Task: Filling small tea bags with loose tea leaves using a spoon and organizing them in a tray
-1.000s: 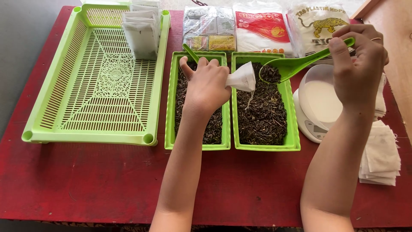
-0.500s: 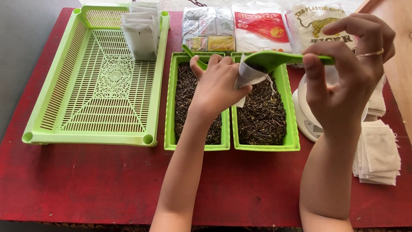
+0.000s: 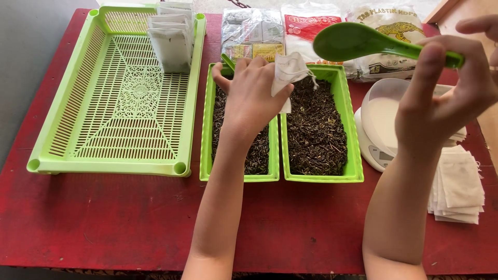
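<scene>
Sachet (image 3: 289,70), small and white, is pinched in the left hand (image 3: 251,96) above the inner rims of two green trays of dry leaves (image 3: 316,129) on the red tabletop (image 3: 104,218). Left fingers are clamped on its lower half, its upper end toward the right. The green scoop (image 3: 347,41) lies to the right and slightly higher, bowl end nearest the sachet, long axis running rightward along its handle into the right hand (image 3: 446,98), whose fingers are closed around it
</scene>
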